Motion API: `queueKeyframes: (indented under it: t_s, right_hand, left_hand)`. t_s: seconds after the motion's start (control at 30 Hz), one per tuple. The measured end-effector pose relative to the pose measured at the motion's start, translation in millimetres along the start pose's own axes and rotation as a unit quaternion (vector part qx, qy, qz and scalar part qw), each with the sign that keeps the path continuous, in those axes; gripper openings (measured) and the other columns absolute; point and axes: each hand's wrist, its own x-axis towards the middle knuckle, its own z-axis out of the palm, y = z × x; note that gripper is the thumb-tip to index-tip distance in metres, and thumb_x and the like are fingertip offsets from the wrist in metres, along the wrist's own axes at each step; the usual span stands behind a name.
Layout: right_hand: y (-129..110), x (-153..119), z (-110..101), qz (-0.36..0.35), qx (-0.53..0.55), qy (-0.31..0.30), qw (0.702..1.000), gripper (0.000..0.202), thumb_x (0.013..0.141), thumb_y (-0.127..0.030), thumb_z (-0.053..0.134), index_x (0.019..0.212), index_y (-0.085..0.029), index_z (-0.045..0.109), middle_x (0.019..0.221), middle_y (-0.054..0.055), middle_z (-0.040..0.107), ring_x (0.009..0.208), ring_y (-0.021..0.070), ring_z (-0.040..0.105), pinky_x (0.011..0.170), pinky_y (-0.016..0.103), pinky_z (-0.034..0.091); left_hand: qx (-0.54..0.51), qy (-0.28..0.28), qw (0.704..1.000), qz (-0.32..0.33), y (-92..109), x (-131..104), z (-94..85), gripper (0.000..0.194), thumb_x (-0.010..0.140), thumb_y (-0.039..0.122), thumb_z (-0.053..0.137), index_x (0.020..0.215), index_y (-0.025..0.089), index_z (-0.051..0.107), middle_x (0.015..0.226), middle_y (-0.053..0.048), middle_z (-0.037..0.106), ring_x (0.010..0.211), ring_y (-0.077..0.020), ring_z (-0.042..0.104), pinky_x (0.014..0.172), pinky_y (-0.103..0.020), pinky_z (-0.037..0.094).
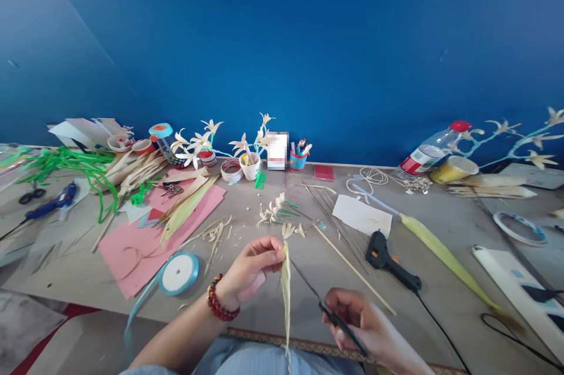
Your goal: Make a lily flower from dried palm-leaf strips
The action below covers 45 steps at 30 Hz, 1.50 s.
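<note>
I stand here and watch two hands at work over a messy table (pixel 440 204). The left hand (pixel 259 260) has its thumb and first finger pinched close together on the top of a thin, pale yellow strip (pixel 286 298). The strip hangs straight down in front of the person's lap. It looks like a dry leaf. The right hand (pixel 356 316) has its fingers curled around the dark handles of the scissors (pixel 332 319), and the long blades point up at the strip, near the left fingertips. I can't tell if the blades touch it, or how wide apart they are. The tip is so near the fingers that one small slip could nick the skin. The strip is thin, so a hard tug could rip it. If the pinch gets loose, the strip could swing, and a cut could come out crooked. The little white flowers (pixel 277 207) lie just past the left hand, so a bumped knuckle could push them about. A black glue gun (pixel 388 260) lies off to the right. Its cord (pixel 440 328) runs down near the right arm, and a snagged elbow could drag the gun along.
</note>
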Motion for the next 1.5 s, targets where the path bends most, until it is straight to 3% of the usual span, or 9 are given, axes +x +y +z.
queueKeyframes:
  t_s: [0.13, 0.33, 0.43, 0.63, 0.77, 1.13, 1.33, 1.5]
  right_hand:
    - [-1.7, 0.1, 2.1, 0.005, 0.008, -0.009, 1.000, 0.034, 0.053, -0.031, 0.079, 0.065, -0.018, 0.049, 0.066, -0.002, 0.063, 0.045, 0.0038, 0.048, 0.046, 0.018, 0.034]
    - [-2.9, 0.5, 3.8, -0.010, 0.063, -0.035, 0.997, 0.056, 0.049, -0.059, 0.084, 0.069, -0.018, 0.051, 0.069, 0.000, 0.064, 0.043, 0.0044, 0.050, 0.045, 0.019, 0.036]
    - [1.4, 2.8, 1.1, -0.025, 0.091, -0.068, 0.993, 0.060, 0.048, -0.062, 0.086, 0.072, -0.017, 0.054, 0.069, 0.001, 0.065, 0.042, 0.0046, 0.051, 0.042, 0.017, 0.032]
    - [13.5, 9.2, -2.4, -0.052, 0.157, -0.187, 0.968, 0.057, 0.062, -0.064, 0.080, 0.077, -0.013, 0.060, 0.050, -0.001, 0.063, 0.030, -0.0003, 0.031, 0.032, 0.014, 0.019]
    - [14.6, 11.6, -0.6, -0.055, 0.178, -0.216, 0.958, 0.055, 0.064, -0.062, 0.080, 0.075, -0.011, 0.063, 0.051, 0.001, 0.066, 0.028, 0.0006, 0.033, 0.029, 0.014, 0.019]
    - [8.9, 12.5, 5.9, -0.051, 0.196, -0.216, 0.955, 0.055, 0.062, -0.061, 0.082, 0.075, -0.012, 0.059, 0.051, -0.001, 0.062, 0.031, -0.0006, 0.032, 0.032, 0.012, 0.018]
    - [8.6, 15.8, 9.0, -0.041, 0.198, -0.176, 0.963, 0.057, 0.052, -0.056, 0.089, 0.072, -0.015, 0.055, 0.057, -0.003, 0.061, 0.037, 0.0013, 0.042, 0.035, 0.013, 0.027]
    - [-3.5, 15.4, 10.3, -0.032, 0.173, -0.164, 0.971, 0.060, 0.050, -0.059, 0.089, 0.071, -0.016, 0.052, 0.058, -0.004, 0.061, 0.036, 0.0001, 0.039, 0.035, 0.013, 0.026]
  left_hand:
    - [-0.006, 0.003, 1.000, 0.006, 0.8, -0.9, 0.6, 0.020, 0.066, 0.023, 0.085, 0.069, 0.013, 0.068, 0.069, 0.000, 0.062, 0.061, -0.0073, 0.055, 0.061, -0.019, 0.044]
    - [0.003, -0.002, 1.000, 0.008, -0.4, -1.3, 3.7, 0.018, 0.068, 0.022, 0.084, 0.069, 0.013, 0.069, 0.069, 0.000, 0.061, 0.061, -0.0072, 0.054, 0.061, -0.018, 0.043]
    - [0.019, -0.014, 1.000, 0.011, -1.7, -1.7, 4.8, 0.016, 0.068, 0.022, 0.084, 0.070, 0.013, 0.070, 0.070, 0.000, 0.061, 0.062, -0.0077, 0.055, 0.061, -0.019, 0.043]
    - [0.052, -0.094, 0.994, 0.004, -3.6, -2.9, 3.6, 0.014, 0.069, 0.022, 0.084, 0.073, 0.013, 0.073, 0.073, -0.001, 0.061, 0.064, -0.0089, 0.055, 0.062, -0.020, 0.043]
    - [0.083, -0.145, 0.986, 0.000, -4.8, -1.4, -0.4, 0.016, 0.070, 0.024, 0.084, 0.075, 0.013, 0.073, 0.075, -0.003, 0.062, 0.065, -0.0099, 0.057, 0.063, -0.022, 0.044]
    - [0.156, -0.187, 0.969, 0.034, -0.2, 3.4, -6.7, 0.026, 0.070, 0.040, 0.083, 0.075, 0.015, 0.076, 0.079, -0.006, 0.064, 0.067, -0.0133, 0.059, 0.065, -0.026, 0.047]
    - [0.153, -0.169, 0.973, 0.034, -0.8, 2.3, -7.4, 0.025, 0.069, 0.038, 0.084, 0.074, 0.015, 0.075, 0.077, -0.006, 0.064, 0.066, -0.0134, 0.058, 0.065, -0.027, 0.047]
    - [0.114, -0.157, 0.980, 0.033, -4.2, 0.6, -9.7, 0.022, 0.069, 0.034, 0.084, 0.074, 0.015, 0.075, 0.076, -0.005, 0.064, 0.066, -0.0135, 0.058, 0.065, -0.027, 0.045]
